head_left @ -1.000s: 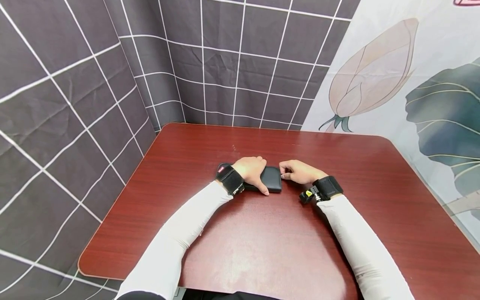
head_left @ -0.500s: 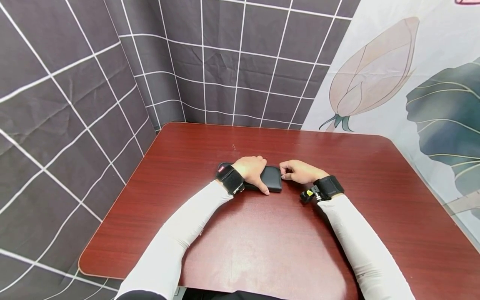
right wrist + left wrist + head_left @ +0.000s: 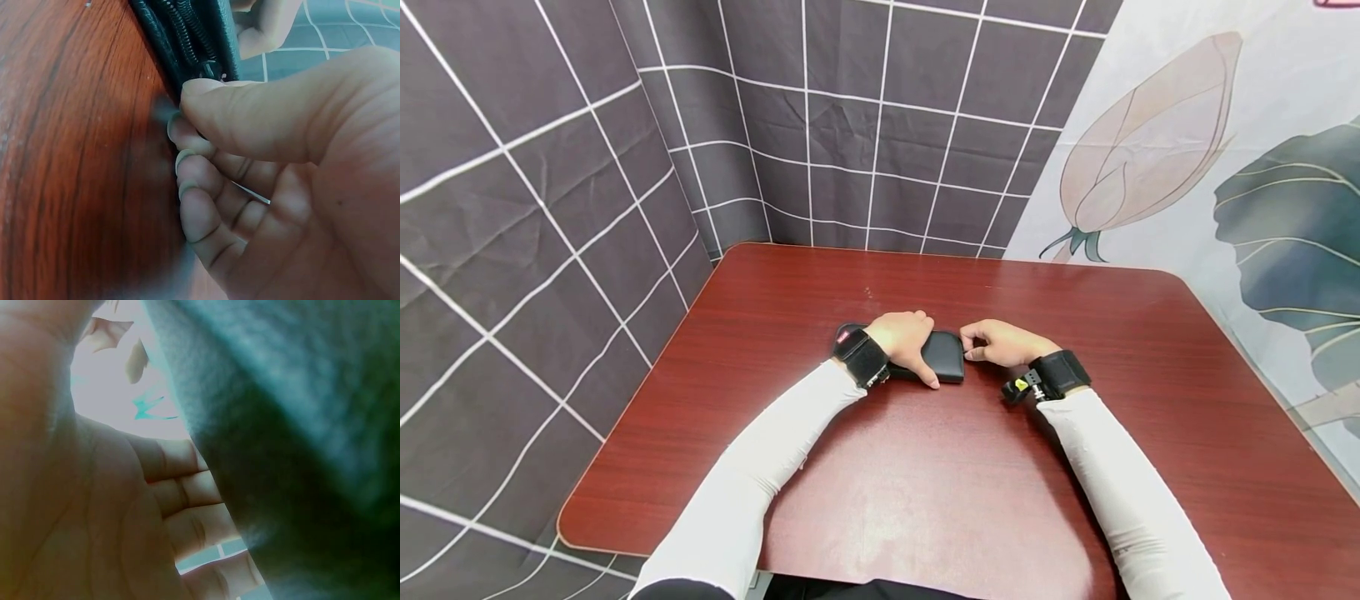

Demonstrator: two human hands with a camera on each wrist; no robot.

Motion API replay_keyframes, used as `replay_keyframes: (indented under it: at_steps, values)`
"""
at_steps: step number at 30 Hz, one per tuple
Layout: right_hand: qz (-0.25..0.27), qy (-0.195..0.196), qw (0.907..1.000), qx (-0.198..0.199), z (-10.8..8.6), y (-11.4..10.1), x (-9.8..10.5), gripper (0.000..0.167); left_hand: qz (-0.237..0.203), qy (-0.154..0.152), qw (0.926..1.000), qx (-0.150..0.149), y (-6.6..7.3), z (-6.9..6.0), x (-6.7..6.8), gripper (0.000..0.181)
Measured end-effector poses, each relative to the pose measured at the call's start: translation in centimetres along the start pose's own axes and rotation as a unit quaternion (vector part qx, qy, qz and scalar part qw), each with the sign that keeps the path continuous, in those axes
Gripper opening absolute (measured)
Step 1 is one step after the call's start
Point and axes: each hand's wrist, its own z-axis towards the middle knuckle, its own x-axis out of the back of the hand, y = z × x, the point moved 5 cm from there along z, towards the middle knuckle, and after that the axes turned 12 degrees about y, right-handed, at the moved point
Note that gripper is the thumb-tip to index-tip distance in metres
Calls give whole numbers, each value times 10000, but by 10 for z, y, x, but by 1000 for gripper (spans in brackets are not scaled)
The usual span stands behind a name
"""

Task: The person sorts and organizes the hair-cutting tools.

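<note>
A black zip wallet [image 3: 943, 358] with a leathery surface sits on the red-brown table. My left hand [image 3: 901, 340] grips it across its width, thumb at the near edge and fingers at the far side. In the left wrist view the wallet [image 3: 300, 462] looms dark and blurred against the fingers of the left hand [image 3: 94, 506]. At the wallet's right end, my right hand [image 3: 1006, 343] pinches the zipper pull between thumb and index finger, which mostly cover it. Two rows of zipper teeth [image 3: 181, 31] run apart above that pinch in the right wrist view; the other fingers are curled below.
The wooden table [image 3: 880, 483] has rounded corners. Behind and left of it hangs a dark grey curtain [image 3: 842, 133] with white grid lines. A white floral sheet [image 3: 1150, 167] hangs at the right. Both wrists wear black straps, the right one [image 3: 1060, 373] with a small camera.
</note>
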Motion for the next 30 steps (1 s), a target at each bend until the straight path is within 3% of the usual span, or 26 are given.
replay_keyframes:
  at_steps: [9, 18, 23, 30]
  values:
    - [-16, -47, 10000, 65, 3, -1, -2, 23, -8, 64, 10000, 46, -4, -2, 0, 95]
    - [-771, 695, 9940, 333, -4, -9, -7, 20, -16, 2, 9999, 100, -4, -1, -1, 94]
    - [-1131, 757, 9899, 395, -13, -15, -13, 20, 37, -3, 10000, 28, -1, 0, -2, 94]
    - [-1073, 782, 9897, 530, -17, -17, -12, 28, -35, -18, 10000, 42, -1, 0, -1, 93]
